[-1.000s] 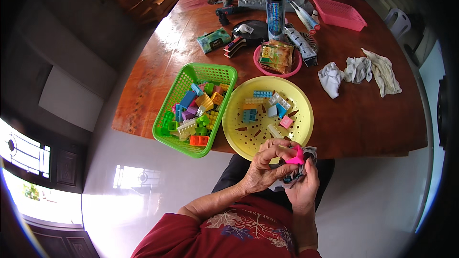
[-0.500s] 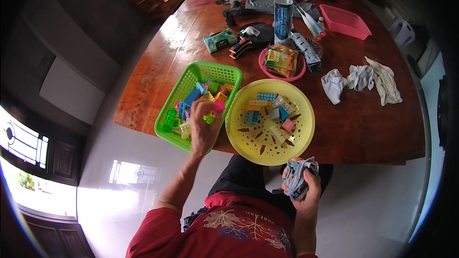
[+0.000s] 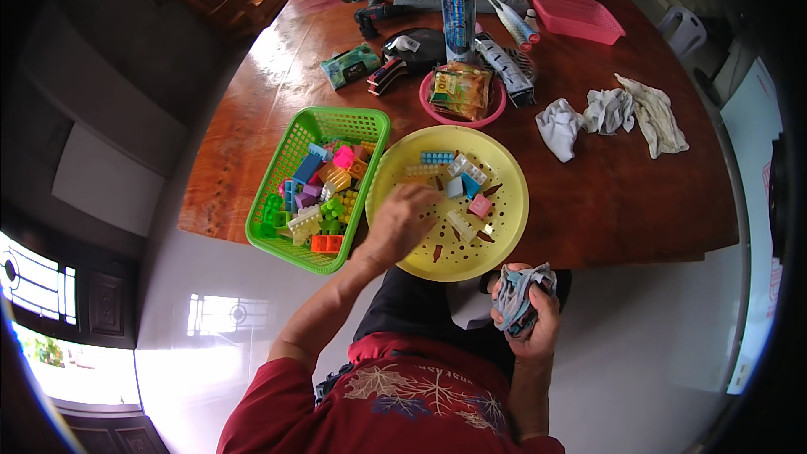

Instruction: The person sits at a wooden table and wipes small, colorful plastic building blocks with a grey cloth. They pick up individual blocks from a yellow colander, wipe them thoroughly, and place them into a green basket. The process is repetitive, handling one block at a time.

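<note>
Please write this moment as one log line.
left hand: at yellow bowl | right hand: holding crumpled cloth | green basket: toy blocks inside

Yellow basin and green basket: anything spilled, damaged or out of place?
Nothing looks spilled or damaged; the visible blocks lie inside both. Slightly odd: the near rims of the yellow basin and green basket appear to jut beyond the table; whether their bases overhang is unclear.

Shiny floor (image 3: 622, 336) — bright barred window (image 3: 38, 277)

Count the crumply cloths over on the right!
4: grey-blue rag in the right hand; white cloth, greyish cloth and cream cloth on the table. Folds may hide more.
</note>
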Tool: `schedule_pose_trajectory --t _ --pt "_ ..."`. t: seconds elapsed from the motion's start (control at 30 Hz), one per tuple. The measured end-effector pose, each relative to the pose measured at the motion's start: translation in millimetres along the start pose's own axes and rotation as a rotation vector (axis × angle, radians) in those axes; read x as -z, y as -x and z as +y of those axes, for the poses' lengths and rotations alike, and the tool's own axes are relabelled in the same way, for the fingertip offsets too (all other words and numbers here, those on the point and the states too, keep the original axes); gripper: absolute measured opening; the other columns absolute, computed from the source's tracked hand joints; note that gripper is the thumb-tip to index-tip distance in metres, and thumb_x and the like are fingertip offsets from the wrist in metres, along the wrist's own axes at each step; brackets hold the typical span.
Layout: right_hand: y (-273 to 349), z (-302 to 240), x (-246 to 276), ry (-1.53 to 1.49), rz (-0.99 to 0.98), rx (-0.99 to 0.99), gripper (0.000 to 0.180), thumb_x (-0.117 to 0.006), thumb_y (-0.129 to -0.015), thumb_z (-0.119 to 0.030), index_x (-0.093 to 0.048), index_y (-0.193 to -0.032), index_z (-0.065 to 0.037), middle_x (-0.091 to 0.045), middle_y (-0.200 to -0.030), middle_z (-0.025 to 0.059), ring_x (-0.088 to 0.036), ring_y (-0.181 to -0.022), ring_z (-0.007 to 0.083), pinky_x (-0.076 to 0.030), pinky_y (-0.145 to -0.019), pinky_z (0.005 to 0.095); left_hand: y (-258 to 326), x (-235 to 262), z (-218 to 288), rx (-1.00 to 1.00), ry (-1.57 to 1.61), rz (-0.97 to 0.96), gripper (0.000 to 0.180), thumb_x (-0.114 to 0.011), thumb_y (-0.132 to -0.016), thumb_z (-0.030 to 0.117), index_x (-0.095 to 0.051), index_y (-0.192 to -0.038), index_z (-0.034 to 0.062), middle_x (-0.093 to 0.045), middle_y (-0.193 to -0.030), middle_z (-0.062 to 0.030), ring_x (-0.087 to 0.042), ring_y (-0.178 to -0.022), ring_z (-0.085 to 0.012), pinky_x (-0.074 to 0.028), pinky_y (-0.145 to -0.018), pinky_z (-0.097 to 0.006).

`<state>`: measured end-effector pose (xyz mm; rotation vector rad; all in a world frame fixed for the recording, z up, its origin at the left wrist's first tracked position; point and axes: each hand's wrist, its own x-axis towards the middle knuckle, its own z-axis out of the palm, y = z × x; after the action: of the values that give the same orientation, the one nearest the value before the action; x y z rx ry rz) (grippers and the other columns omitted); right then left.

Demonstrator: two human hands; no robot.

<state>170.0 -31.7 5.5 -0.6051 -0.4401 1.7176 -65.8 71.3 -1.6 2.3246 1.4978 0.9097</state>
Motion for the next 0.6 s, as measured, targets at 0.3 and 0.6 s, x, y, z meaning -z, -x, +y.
schedule_pose_trajectory --t 0.3,0.6 --pt "7.4 -3.7 11.5 -0.013 0.059 0.009 0.038 -0.045 -0.084 -0.016 -0.050 -0.116 0.003 -0.060 -0.092 0.0169 -0.060 -0.075 0.0207 -0.049 -0.055 0.0298 -8.4 -48.8 0.2 -0.070 -0.107 -0.217 0.020 -0.063 -0.072 0.011 -0.061 -0.092 0.0081 -0.060 -0.089 -0.0089 -0.056 -0.092 -0.0302 -0.046 -0.079 -0.038" --pt "-12.4 -1.4 -4.1 0.388 0.158 0.265 0.026 -0.056 -0.087 -0.010 -0.048 -0.112 -0.007 -0.057 -0.085 0.0049 -0.054 -0.063 0.0065 -0.046 -0.049 0.0189 7.5 -12.0 61.6 0.723 1.437 -0.262 0.026 -0.062 -0.087 0.014 -0.057 -0.111 0.0030 -0.063 -0.095 -0.0058 -0.063 -0.076 -0.0145 -0.052 -0.062 -0.025"
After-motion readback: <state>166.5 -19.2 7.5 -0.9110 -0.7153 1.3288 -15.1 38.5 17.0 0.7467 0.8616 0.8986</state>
